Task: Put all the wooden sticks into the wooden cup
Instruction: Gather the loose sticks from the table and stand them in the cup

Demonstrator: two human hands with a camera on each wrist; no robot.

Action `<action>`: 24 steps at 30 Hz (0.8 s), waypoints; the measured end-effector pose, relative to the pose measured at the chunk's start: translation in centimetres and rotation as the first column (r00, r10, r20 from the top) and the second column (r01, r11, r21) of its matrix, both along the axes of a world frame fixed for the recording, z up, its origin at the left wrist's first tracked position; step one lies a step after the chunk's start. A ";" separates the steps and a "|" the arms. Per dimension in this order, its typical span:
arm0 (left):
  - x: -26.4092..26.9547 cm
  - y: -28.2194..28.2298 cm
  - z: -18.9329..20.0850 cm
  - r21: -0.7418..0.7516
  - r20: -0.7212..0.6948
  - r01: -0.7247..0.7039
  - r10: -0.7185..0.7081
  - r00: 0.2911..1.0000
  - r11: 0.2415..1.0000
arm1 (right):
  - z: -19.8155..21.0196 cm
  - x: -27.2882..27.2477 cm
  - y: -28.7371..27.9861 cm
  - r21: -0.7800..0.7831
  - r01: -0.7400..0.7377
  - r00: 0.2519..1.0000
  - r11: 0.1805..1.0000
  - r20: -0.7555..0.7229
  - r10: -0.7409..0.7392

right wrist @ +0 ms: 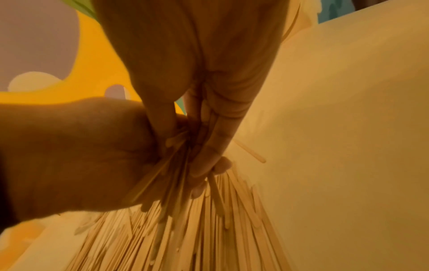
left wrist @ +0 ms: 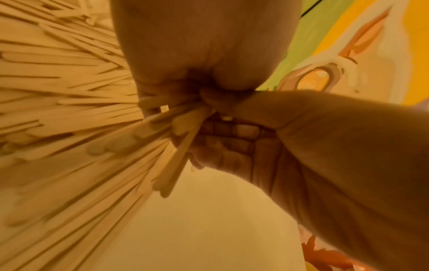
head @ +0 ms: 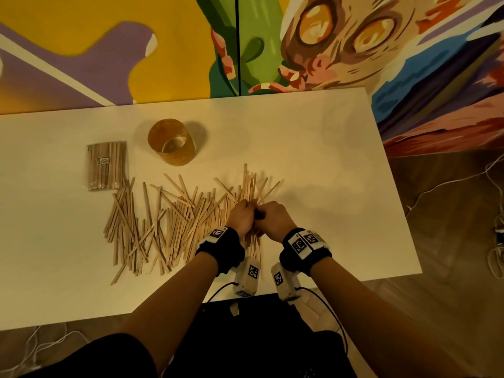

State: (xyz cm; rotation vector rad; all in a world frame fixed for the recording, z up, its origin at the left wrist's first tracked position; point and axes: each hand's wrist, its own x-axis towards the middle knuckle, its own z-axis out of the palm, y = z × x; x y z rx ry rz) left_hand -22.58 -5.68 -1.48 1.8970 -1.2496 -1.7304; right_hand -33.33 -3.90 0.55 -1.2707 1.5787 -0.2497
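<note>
Many loose wooden sticks (head: pixel 163 225) lie spread across the middle of the white table (head: pixel 313 159). The round wooden cup (head: pixel 171 143) stands upright behind them, left of centre, with no sticks showing inside. Both hands meet at the right end of the pile. My left hand (head: pixel 241 214) grips a bundle of sticks (left wrist: pixel 178 155) with curled fingers. My right hand (head: pixel 268 215) closes on the same bundle (right wrist: pixel 176 183) from the right, its fingers (right wrist: pixel 209 155) wrapped round the sticks. The bundle's far ends (head: pixel 249 186) fan out beyond the hands.
A clear packet of wooden sticks (head: pixel 107 165) lies left of the cup. A painted mural wall (head: pixel 163 50) stands behind the table. Cables (head: pixel 491 241) lie on the wooden floor at the right. The table's right half (head: pixel 341 200) is bare.
</note>
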 end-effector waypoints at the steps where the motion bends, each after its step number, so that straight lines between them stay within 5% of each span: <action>1: 0.2 0.0 0.0 0.003 -0.038 -0.029 0.029 0.999 1.000 | 0.1 0.0 0.1 -0.004 -0.018 1.000 1.000 0.006 0.018; 12: 1.0 0.6 -0.3 0.019 -0.186 -0.321 0.319 0.929 0.947 | 0.1 0.8 -0.1 -0.168 -0.074 0.985 0.983 -0.164 0.046; 24: 3.9 0.3 1.2 0.111 -0.372 -0.412 0.422 0.827 0.905 | 1.4 2.8 0.0 -0.198 -0.271 0.961 0.942 0.005 0.277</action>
